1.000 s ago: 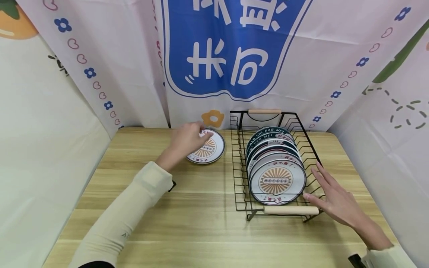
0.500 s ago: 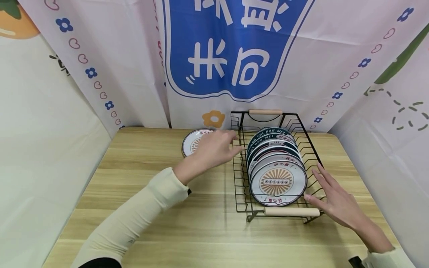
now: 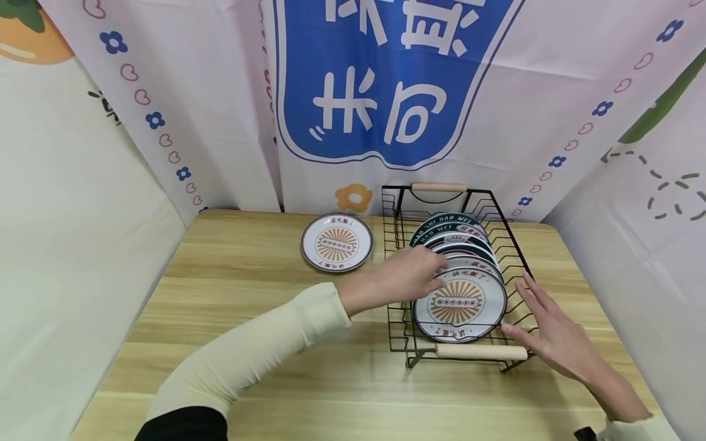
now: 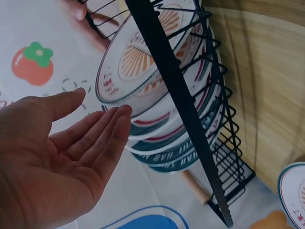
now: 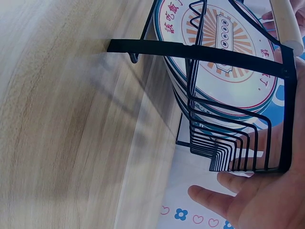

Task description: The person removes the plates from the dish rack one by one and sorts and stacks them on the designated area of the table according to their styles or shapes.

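Note:
My left hand point(image 3: 405, 275) is over the left side of the black wire dish rack point(image 3: 390, 318), by the upper rim of the front plate point(image 3: 458, 303). In the left wrist view its thumb and fingers stand apart with a gap between them, fingertips close to the plates' edges. Several plates stand on edge in the rack: white ones with an orange sunburst in front, dark green ones point(image 3: 444, 219) behind. Fingers spread, my right hand point(image 3: 557, 334) rests at the rack's right front side. A matching white plate point(image 3: 337, 244) lies flat on the table, left of the rack.
The rack has wooden handles at front point(image 3: 480, 351) and back point(image 3: 439, 187). Beneath everything is a wood-grain table point(image 3: 265, 373). A printed cloth point(image 3: 231, 122) hangs behind the table, and pale cloth walls flank both sides.
My left hand has moved right and toward me, from above the plate lying on the table to the plates in the rack. The right hand has stayed at the rack's side.

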`<state>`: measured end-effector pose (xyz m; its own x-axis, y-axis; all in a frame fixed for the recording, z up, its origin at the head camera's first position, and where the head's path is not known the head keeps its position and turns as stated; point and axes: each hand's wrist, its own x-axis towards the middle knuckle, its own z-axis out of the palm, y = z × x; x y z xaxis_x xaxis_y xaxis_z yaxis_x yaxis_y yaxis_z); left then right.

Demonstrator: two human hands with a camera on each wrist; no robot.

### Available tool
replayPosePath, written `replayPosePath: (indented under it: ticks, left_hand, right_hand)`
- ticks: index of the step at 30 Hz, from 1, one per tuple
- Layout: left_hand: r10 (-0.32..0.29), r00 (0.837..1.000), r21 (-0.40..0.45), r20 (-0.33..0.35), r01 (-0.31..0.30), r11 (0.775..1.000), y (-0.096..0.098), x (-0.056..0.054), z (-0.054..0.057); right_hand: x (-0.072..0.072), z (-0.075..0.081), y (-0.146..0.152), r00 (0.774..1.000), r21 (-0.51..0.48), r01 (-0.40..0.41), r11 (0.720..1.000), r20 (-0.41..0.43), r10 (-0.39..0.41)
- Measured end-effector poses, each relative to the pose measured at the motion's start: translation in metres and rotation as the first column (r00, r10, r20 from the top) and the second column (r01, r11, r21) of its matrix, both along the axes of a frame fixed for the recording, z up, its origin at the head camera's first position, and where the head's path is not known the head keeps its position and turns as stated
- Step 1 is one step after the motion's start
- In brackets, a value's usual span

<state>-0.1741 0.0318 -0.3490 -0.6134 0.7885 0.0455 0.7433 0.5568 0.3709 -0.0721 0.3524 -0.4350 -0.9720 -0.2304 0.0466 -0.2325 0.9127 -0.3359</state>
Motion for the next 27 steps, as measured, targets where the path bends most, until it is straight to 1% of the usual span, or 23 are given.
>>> replayPosePath:
  ticks: [3, 5, 11, 18, 21, 24, 27]
  left_hand:
    - [0.003, 1.0, -0.025, -0.004, -0.003, 1.0, 0.005, 0.0, -0.004]
    - [0.005, 1.0, -0.034, 0.005, -0.005, 0.999, 0.008, -0.001, -0.006]
    - [-0.01, 0.997, -0.053, 0.078, 0.014, 0.999, 0.018, -0.005, -0.008]
    - [-0.033, 0.992, -0.062, 0.12, 0.041, 0.997, 0.025, -0.009, -0.01]
    - [-0.032, 0.992, -0.067, 0.123, 0.041, 0.997, 0.027, -0.01, -0.012]
    - [-0.029, 0.994, -0.082, 0.105, 0.038, 0.996, 0.029, -0.011, -0.013]
    - [-0.02, 0.993, -0.088, 0.115, 0.03, 0.996, 0.03, -0.011, -0.014]
  right_hand:
    - [-0.001, -0.001, -0.001, 1.0, -0.001, -0.004, 1.0, -0.004, 0.004]
    - [-0.001, -0.001, -0.001, 1.0, 0.0, -0.004, 1.0, -0.006, 0.004]
    - [0.001, 0.0, -0.001, 1.0, -0.003, 0.001, 1.0, -0.007, -0.001]
    - [-0.001, -0.001, 0.001, 1.0, -0.006, 0.0, 1.0, 0.0, 0.0]
    - [0.0, 0.0, 0.0, 1.0, -0.008, 0.0, 1.0, -0.001, 0.0]
    - [0.0, 0.0, 0.0, 1.0, -0.007, 0.0, 1.0, -0.001, 0.0]
    - [0.0, -0.001, 0.0, 1.0, -0.009, 0.001, 1.0, -0.003, -0.001]
